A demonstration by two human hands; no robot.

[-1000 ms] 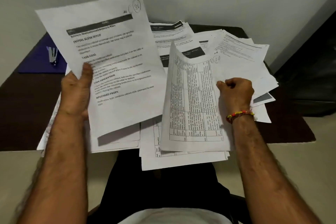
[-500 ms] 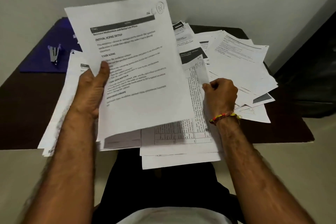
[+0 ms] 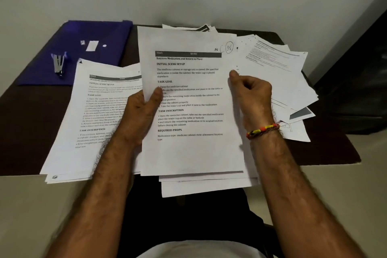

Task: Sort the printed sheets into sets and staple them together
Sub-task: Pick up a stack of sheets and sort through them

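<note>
Left hand (image 3: 144, 109): grips the left edge of one printed sheet (image 3: 192, 98) headed "Retrieve Medication and Return to Place", thumb on top.
Right hand (image 3: 250, 90): fingers curled, pinching that sheet's right edge.
Sheet piles: three on the dark table (image 3: 25, 123): left (image 3: 92, 115), middle under the held sheet, right (image 3: 278, 69).
Stapler (image 3: 58, 64): one, on the blue folder (image 3: 94, 33).

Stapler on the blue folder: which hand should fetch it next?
Left, probably. The stapler lies on the blue folder at the table's far left, on the left hand side. The right hand pinches the Retrieve Medication sheet at its right edge and could hold it alone.
</note>
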